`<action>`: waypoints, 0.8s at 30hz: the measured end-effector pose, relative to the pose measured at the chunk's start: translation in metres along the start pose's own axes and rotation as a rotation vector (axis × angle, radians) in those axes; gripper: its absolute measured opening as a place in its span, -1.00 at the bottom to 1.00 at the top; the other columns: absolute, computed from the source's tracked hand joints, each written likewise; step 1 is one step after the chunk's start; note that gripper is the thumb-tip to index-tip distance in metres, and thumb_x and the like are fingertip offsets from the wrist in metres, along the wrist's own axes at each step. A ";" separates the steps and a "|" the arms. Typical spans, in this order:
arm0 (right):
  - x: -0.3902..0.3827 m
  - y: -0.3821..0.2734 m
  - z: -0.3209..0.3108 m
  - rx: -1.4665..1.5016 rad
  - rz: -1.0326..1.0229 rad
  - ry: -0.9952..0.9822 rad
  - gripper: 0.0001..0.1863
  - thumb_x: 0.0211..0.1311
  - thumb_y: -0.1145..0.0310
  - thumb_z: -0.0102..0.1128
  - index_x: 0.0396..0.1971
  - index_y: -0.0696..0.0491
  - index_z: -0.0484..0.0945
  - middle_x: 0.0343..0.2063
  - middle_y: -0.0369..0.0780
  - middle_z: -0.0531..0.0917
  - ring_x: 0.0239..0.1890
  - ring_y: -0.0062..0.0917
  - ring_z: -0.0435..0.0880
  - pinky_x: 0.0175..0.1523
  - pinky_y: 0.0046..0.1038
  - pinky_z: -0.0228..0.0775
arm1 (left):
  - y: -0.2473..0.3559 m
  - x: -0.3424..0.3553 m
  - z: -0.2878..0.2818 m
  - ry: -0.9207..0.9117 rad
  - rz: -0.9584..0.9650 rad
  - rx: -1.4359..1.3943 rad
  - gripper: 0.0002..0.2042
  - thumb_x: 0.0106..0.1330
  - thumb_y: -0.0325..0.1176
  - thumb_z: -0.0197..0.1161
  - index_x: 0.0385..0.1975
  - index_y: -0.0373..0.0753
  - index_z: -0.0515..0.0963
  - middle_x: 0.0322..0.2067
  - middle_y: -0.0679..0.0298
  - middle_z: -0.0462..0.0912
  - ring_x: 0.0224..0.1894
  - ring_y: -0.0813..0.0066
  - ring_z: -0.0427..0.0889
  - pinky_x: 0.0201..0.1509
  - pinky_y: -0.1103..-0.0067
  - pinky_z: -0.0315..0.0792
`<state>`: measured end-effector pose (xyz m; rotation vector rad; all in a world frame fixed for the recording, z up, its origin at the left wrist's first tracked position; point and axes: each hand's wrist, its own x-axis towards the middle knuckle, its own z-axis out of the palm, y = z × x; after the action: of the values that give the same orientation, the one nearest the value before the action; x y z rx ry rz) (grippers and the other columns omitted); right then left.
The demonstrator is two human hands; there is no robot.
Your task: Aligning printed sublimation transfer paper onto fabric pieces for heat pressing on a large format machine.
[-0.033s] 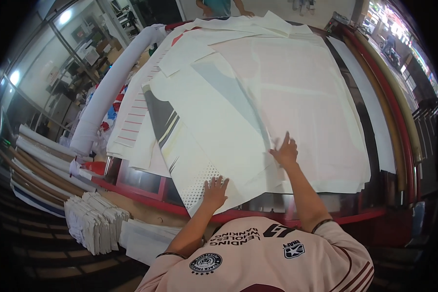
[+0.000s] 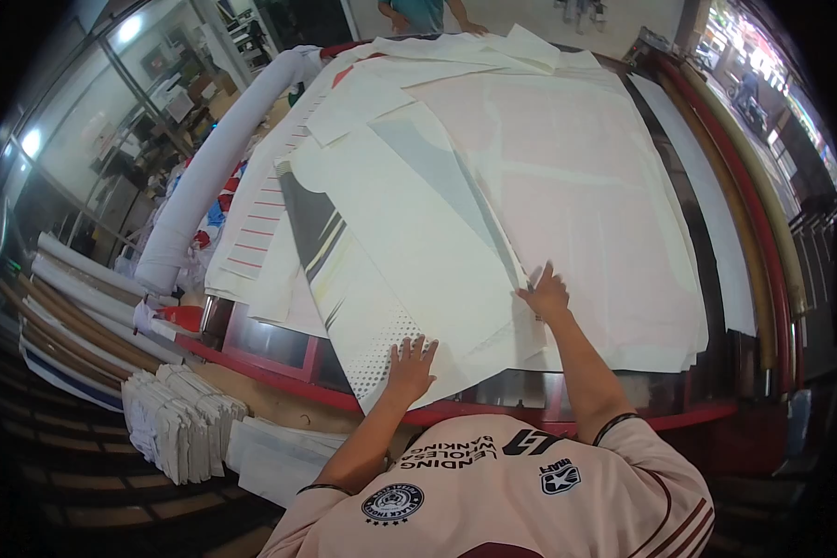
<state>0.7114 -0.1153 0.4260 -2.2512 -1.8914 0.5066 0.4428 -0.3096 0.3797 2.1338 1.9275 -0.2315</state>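
Observation:
My left hand [image 2: 411, 372] lies flat, fingers spread, on the near corner of a large pale sheet [image 2: 409, 251] printed with grey dots and dark slanted stripes. Just right of that sheet's edge is my right hand [image 2: 546, 296], with its index finger stretched forward and its thumb apart, close to the edge. Beneath it spreads a pale pink sheet [image 2: 595, 223]. A grey-blue printed band [image 2: 437, 163] shows along the upper part of the pale sheet. Whether my right thumb touches the edge is hard to make out.
Overlapping sheets cover a red-framed table [image 2: 344, 398]. A white roll [image 2: 204, 167] runs along the left, with a red roll [image 2: 748, 186] among others on the right. Bundled white stacks [image 2: 181, 423] stand at lower left. Across the table is another person [image 2: 423, 17].
My right hand has shifted slightly down and toward me along the sheet's edge. My left hand stays in place.

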 end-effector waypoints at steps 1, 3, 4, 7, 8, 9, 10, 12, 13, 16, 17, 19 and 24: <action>0.013 0.006 0.007 0.000 -0.016 0.004 -0.32 0.04 0.13 0.34 0.12 0.18 0.38 0.00 0.05 0.54 0.10 -0.18 0.50 0.15 -0.21 0.37 | -0.002 -0.007 0.000 0.095 0.056 -0.063 -0.25 0.19 -0.10 0.30 0.38 -0.03 0.10 0.38 0.13 0.09 0.41 -0.03 0.05 0.38 -0.03 0.00; 0.044 0.010 0.023 0.108 -0.167 -0.460 -0.42 0.17 0.20 0.21 0.14 0.18 0.36 -0.03 0.04 0.54 0.09 -0.16 0.50 0.09 -0.22 0.40 | 0.002 -0.015 -0.014 0.248 0.175 -0.226 -0.27 0.21 -0.15 0.30 0.37 -0.08 0.12 0.38 0.06 0.06 0.37 -0.07 0.11 0.36 0.11 0.10; 0.046 0.001 0.023 0.101 -0.176 -0.459 -0.42 0.17 0.20 0.21 0.14 0.18 0.36 -0.03 0.04 0.54 0.09 -0.16 0.50 0.09 -0.22 0.40 | 0.010 -0.023 -0.030 0.255 0.167 -0.230 -0.27 0.21 -0.15 0.30 0.37 -0.08 0.12 0.38 0.06 0.06 0.37 -0.07 0.11 0.36 0.11 0.10; 0.033 -0.071 -0.015 0.833 -0.285 -0.325 -0.64 0.29 0.33 0.05 0.04 0.13 0.41 -0.23 -0.14 0.56 -0.21 -0.40 0.55 -0.15 -0.35 0.43 | 0.044 -0.043 -0.076 -0.194 0.221 -0.964 -0.29 0.25 -0.22 0.28 0.38 -0.11 0.10 0.39 0.02 0.02 0.38 0.01 0.12 0.36 0.18 0.16; 0.018 -0.115 -0.051 1.084 -0.278 -0.375 -0.70 0.31 0.36 0.02 0.00 0.12 0.42 -0.29 -0.21 0.55 -0.30 -0.48 0.52 -0.23 -0.41 0.41 | 0.058 -0.048 -0.084 -0.272 0.303 -1.192 -0.28 0.26 -0.24 0.26 0.39 -0.13 0.06 0.40 0.02 0.00 0.39 0.07 0.11 0.37 0.24 0.16; 0.012 -0.146 -0.077 1.171 -0.367 -0.342 -0.74 0.32 0.38 0.00 -0.03 0.12 0.43 -0.32 -0.27 0.51 -0.35 -0.58 0.44 -0.29 -0.46 0.37 | 0.071 -0.049 -0.088 -0.354 0.401 -1.414 -0.27 0.28 -0.26 0.25 0.40 -0.16 0.02 0.41 0.01 -0.03 0.41 0.13 0.11 0.38 0.30 0.16; 0.019 -0.166 -0.099 1.245 -0.460 -0.345 -0.70 0.32 0.38 0.02 0.01 0.14 0.42 -0.25 -0.24 0.54 -0.27 -0.52 0.48 -0.18 -0.46 0.38 | 0.084 -0.043 -0.088 -0.363 0.410 -1.419 -0.27 0.28 -0.26 0.25 0.40 -0.16 0.02 0.41 0.01 -0.03 0.41 0.13 0.11 0.38 0.30 0.16; -0.010 -0.222 -0.162 1.320 -0.496 -0.320 -0.74 0.31 0.35 0.03 -0.05 0.10 0.45 -0.30 -0.26 0.53 -0.31 -0.54 0.46 -0.22 -0.46 0.36 | 0.093 -0.032 -0.082 0.091 0.362 -1.458 -0.22 0.28 -0.25 0.25 0.42 -0.17 -0.07 0.41 0.01 -0.02 0.43 0.17 0.06 0.42 0.40 0.08; -0.023 -0.237 -0.190 1.267 -0.566 -0.283 -0.76 0.31 0.34 0.04 -0.08 0.09 0.46 -0.32 -0.27 0.52 -0.34 -0.56 0.45 -0.27 -0.48 0.34 | 0.091 -0.026 -0.086 0.095 0.366 -1.462 -0.22 0.28 -0.25 0.25 0.42 -0.17 -0.07 0.41 0.01 -0.02 0.43 0.17 0.06 0.42 0.40 0.08; -0.032 -0.251 -0.243 1.289 -0.766 -0.193 -0.76 0.27 0.32 0.07 -0.11 0.07 0.49 -0.35 -0.29 0.51 -0.40 -0.62 0.42 -0.37 -0.54 0.30 | 0.071 -0.015 -0.102 0.553 0.058 -1.029 -0.22 0.29 -0.23 0.24 0.41 -0.23 -0.08 0.41 -0.02 -0.04 0.45 0.09 -0.02 0.44 0.41 0.00; -0.040 -0.237 -0.268 1.166 -0.846 -0.058 -0.75 0.28 0.33 0.06 -0.09 0.08 0.48 -0.34 -0.29 0.52 -0.39 -0.63 0.45 -0.36 -0.55 0.32 | 0.060 -0.019 -0.115 0.551 0.076 -1.003 -0.24 0.29 -0.23 0.24 0.40 -0.24 -0.04 0.40 -0.03 -0.01 0.44 0.09 0.01 0.44 0.40 0.02; -0.063 -0.205 -0.310 1.234 -0.862 0.031 -0.72 0.29 0.34 0.06 -0.06 0.12 0.47 -0.31 -0.28 0.55 -0.32 -0.63 0.50 -0.32 -0.55 0.37 | 0.043 -0.038 -0.131 0.460 0.185 -0.844 -0.35 0.28 -0.22 0.25 0.32 -0.27 0.17 0.33 -0.05 0.17 0.39 0.09 0.16 0.40 0.39 0.11; -0.069 -0.120 -0.258 0.958 -0.823 0.191 -0.63 0.35 0.33 0.05 0.08 0.19 0.40 -0.17 -0.27 0.58 -0.13 -0.65 0.51 -0.12 -0.56 0.42 | 0.054 -0.146 -0.244 -0.438 0.794 -0.947 -0.39 0.23 -0.22 0.30 0.26 -0.28 0.30 0.26 -0.07 0.31 0.35 0.03 0.23 0.35 0.26 0.16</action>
<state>0.6814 -0.1357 0.7163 -0.8168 -1.7098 0.7692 0.4680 -0.3815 0.6589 1.7550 0.6131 0.2948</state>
